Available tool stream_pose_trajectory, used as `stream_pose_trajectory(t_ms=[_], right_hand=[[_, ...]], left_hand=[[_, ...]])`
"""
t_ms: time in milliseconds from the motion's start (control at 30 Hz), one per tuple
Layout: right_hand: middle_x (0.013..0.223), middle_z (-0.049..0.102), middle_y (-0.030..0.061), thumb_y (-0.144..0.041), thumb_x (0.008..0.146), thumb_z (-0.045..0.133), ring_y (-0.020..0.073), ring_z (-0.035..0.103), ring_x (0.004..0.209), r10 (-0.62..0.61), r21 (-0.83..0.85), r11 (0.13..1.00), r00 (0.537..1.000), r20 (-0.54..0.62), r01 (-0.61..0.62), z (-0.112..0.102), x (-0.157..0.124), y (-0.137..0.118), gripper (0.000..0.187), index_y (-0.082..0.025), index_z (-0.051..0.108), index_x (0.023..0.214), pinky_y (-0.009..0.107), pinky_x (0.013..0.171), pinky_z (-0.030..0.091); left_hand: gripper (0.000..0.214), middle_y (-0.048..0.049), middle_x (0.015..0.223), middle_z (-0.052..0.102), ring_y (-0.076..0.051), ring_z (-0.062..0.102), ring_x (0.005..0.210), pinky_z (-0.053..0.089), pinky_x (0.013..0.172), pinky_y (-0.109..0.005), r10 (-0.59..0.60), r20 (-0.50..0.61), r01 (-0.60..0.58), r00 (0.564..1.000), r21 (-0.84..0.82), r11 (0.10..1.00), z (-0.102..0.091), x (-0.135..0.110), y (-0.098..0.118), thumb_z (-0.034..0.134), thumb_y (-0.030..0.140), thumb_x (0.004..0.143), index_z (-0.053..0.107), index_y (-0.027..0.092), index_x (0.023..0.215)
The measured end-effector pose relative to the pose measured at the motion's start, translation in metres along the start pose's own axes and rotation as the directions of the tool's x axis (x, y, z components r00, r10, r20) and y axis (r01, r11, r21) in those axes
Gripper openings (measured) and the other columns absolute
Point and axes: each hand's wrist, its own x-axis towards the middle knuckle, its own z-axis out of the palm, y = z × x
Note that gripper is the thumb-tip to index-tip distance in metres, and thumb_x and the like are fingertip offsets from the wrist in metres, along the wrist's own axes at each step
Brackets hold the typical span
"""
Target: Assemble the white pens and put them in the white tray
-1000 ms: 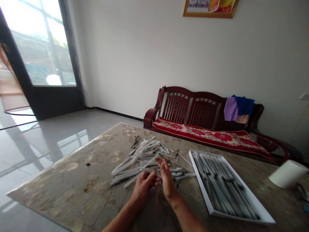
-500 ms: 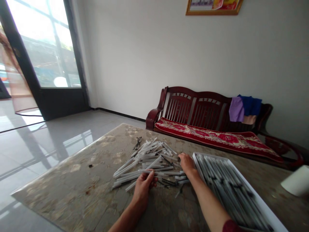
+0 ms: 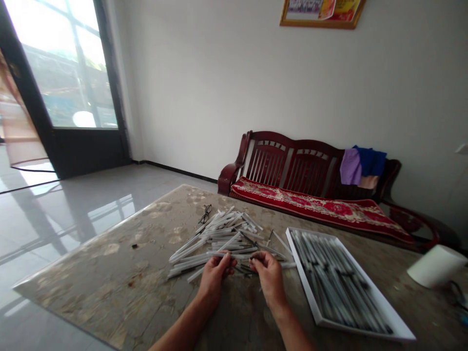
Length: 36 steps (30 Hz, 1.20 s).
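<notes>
Pale, translucent plastic tubes lie in a loose pile (image 3: pixel 223 234) on the mottled brown-grey surface (image 3: pixel 153 297), crossing at many angles, with a few dark slim pieces (image 3: pixel 249 239) among them. Just in front of the pile, one slim tube (image 3: pixel 239 256) is held nearly level between two bare hands. Its left part is pinched between the thumb and curled fingers of the left hand (image 3: pixel 212 277), with no gap there. The fingers of the right hand (image 3: pixel 271 279) are drawn together at the tube's right end, gripping a small dark bit (image 3: pixel 252 259); whether that bit is joined to the tube or separate is too small to tell.

To the right of the hands, well apart from the left one, a shallow white tray (image 3: pixel 310 287) sits at a slant, filled with similar tubes (image 3: pixel 336 278) lying side by side, dark parts showing across their middle. A couple of loose tubes reach from the pile towards the tray's near side wall. Black-framed glasses (image 3: pixel 205 214) rest at the pile's far left edge, and a small dark speck (image 3: pixel 134 246) lies further left. A white roll (image 3: pixel 435 265) lies on its side beyond the tray. Behind the surface stands a dark red wooden bench (image 3: pixel 272 163) with a red patterned cover (image 3: pixel 314 204); purple cloth (image 3: pixel 351 167) and blue cloth (image 3: pixel 373 161) hang over its back.
</notes>
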Motion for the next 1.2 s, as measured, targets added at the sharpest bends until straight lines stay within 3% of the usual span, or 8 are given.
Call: stream_pose_trajectory(t_ms=[167,367,667,867,1033,1200], right_hand=[[0.07,0.067,0.0011,-0.034,0.067,0.069,0.0179,0.066,0.066,0.024,0.093,0.996,0.996,-0.087,-0.016,0.011,-0.011,-0.004,0.018,-0.02,0.062,0.077,0.029,0.06,0.056],[0.069,0.067,0.0013,-0.036,0.068,0.07,0.0177,0.065,0.062,0.01,0.087,0.996,0.997,-0.082,-0.003,0.016,-0.015,-0.003,0.022,-0.02,0.06,0.077,0.029,0.059,0.056],[0.072,0.068,0.0018,-0.03,0.074,0.065,0.0173,0.065,0.066,-0.12,-0.06,0.992,0.987,-0.109,0.114,0.015,-0.018,-0.002,0.013,-0.021,0.06,0.08,0.027,0.063,0.054],[0.08,0.068,0.0032,-0.026,0.081,0.057,0.0185,0.066,0.076,-0.227,-0.24,0.945,0.974,0.018,0.224,0.006,-0.023,-0.005,0.008,-0.022,0.06,0.087,0.027,0.07,0.053],[0.094,0.067,0.0038,-0.02,0.087,0.046,0.0175,0.064,0.087,-0.34,-0.354,0.86,0.93,0.139,0.367,0.003,-0.026,-0.012,0.02,-0.023,0.06,0.101,0.026,0.077,0.051],[0.095,0.068,0.0038,-0.028,0.095,0.039,0.018,0.063,0.091,-0.398,-0.38,0.823,0.905,0.147,0.423,0.008,-0.026,-0.005,0.023,-0.024,0.06,0.102,0.028,0.081,0.048]], left_hand=[[0.045,-0.0007,0.064,0.069,-0.016,0.067,0.061,0.049,0.053,-0.023,0.025,0.007,-0.025,1.0,0.007,1.0,-0.001,0.001,-0.001,0.089,0.041,0.049,0.068,0.014,0.078],[0.044,-0.001,0.064,0.07,-0.016,0.067,0.061,0.051,0.055,-0.024,0.033,0.03,-0.034,0.999,0.032,0.999,-0.002,0.0,-0.003,0.089,0.041,0.049,0.07,0.014,0.079],[0.04,-0.0025,0.065,0.071,-0.015,0.066,0.059,0.049,0.051,-0.022,0.049,0.095,-0.056,0.994,0.063,0.996,-0.003,0.001,-0.005,0.088,0.039,0.054,0.07,0.014,0.08],[0.036,-0.003,0.063,0.071,-0.016,0.065,0.06,0.048,0.049,-0.021,0.063,0.137,-0.075,0.989,0.083,0.994,-0.004,-0.002,-0.005,0.087,0.037,0.058,0.069,0.014,0.079],[0.035,-0.0024,0.063,0.07,-0.016,0.064,0.059,0.046,0.048,-0.021,0.082,0.169,-0.102,0.982,0.115,0.988,-0.004,-0.006,-0.004,0.085,0.038,0.061,0.069,0.014,0.08],[0.037,-0.0013,0.062,0.068,-0.015,0.064,0.058,0.045,0.047,-0.021,0.073,0.174,-0.099,0.982,0.148,0.984,-0.004,-0.008,-0.005,0.085,0.041,0.059,0.068,0.014,0.08]])
